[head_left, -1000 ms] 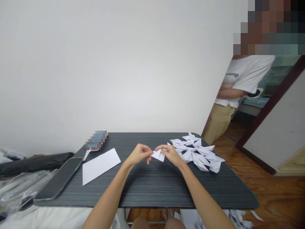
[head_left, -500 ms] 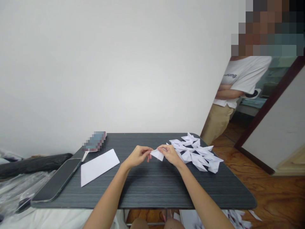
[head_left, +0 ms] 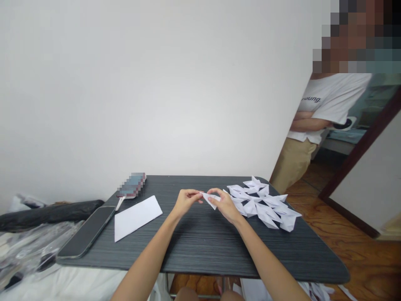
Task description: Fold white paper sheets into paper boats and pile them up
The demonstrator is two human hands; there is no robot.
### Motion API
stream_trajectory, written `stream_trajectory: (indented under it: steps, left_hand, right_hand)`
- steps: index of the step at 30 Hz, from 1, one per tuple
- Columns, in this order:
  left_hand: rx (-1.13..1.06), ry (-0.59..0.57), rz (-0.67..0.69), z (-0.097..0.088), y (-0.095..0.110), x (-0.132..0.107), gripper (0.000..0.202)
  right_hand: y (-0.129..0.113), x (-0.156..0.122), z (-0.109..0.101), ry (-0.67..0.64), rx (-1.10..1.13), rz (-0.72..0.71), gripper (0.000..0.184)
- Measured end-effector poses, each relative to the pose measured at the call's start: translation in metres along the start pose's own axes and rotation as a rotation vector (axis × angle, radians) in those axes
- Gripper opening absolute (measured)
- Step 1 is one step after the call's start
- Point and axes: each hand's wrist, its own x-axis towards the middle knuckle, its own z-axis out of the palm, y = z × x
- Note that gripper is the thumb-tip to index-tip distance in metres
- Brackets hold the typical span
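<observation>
Both my hands meet over the middle of a dark grey table (head_left: 200, 246). My left hand (head_left: 185, 200) pinches one corner of a small folded white paper piece (head_left: 209, 199). My right hand (head_left: 224, 205) grips the other side of the same piece with curled fingers. The piece is held a little above the tabletop. Just right of my right hand lies a heap of several finished folded white paper shapes (head_left: 266, 202).
A flat white paper sheet (head_left: 137, 216) lies left of my hands, a dark phone (head_left: 86, 232) at the left edge, a blurred object (head_left: 131, 185) behind. A person in a white shirt (head_left: 326, 108) stands at the doorway, arms folded. Paper scraps (head_left: 316, 288) lie on the wooden floor.
My hands stay together on the paper piece, which has turned and now looks narrower and more pointed. The view has shifted slightly to the left.
</observation>
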Motion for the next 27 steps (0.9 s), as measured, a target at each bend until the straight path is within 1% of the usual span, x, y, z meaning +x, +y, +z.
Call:
stream_trajectory:
  steps: [3, 5, 10, 13, 16, 18, 21, 23, 25, 27]
  left_hand:
    - [-0.005, 0.006, -0.005, 0.001, 0.000, 0.000, 0.029]
    - [0.005, 0.017, -0.007, 0.002, 0.000, 0.000, 0.028]
    - [0.057, 0.004, -0.002, 0.003, 0.003, -0.002, 0.025]
    - [0.109, -0.010, -0.006, 0.003, 0.000, 0.000, 0.025]
    - [0.215, -0.035, -0.022, 0.000, -0.007, 0.003, 0.025]
    - [0.337, -0.047, -0.019, -0.002, -0.013, 0.003, 0.023]
    - [0.563, -0.106, 0.027, -0.003, -0.022, 0.001, 0.019]
    - [0.702, -0.182, 0.100, -0.002, -0.024, -0.002, 0.015]
    - [0.800, -0.274, 0.189, 0.000, -0.021, -0.006, 0.010]
    - [0.852, -0.383, 0.256, 0.000, -0.016, -0.009, 0.011]
  right_hand:
    - [0.001, 0.000, 0.000, -0.017, -0.010, 0.017, 0.028]
    - [0.002, 0.000, 0.000, -0.050, 0.027, 0.049, 0.029]
    - [0.002, -0.002, 0.003, -0.214, 0.185, 0.190, 0.029]
    - [0.003, -0.002, 0.004, -0.237, 0.223, 0.186, 0.026]
    - [0.008, 0.001, 0.006, -0.221, 0.225, 0.149, 0.025]
    - [0.014, 0.002, 0.007, -0.179, 0.149, 0.107, 0.023]
    - [0.026, 0.003, 0.010, -0.120, -0.132, 0.018, 0.013]
    - [0.031, 0.001, 0.012, -0.126, -0.346, -0.049, 0.006]
    - [0.033, -0.002, 0.014, -0.134, -0.498, -0.120, 0.008]
    - [0.033, -0.005, 0.016, -0.122, -0.582, -0.175, 0.011]
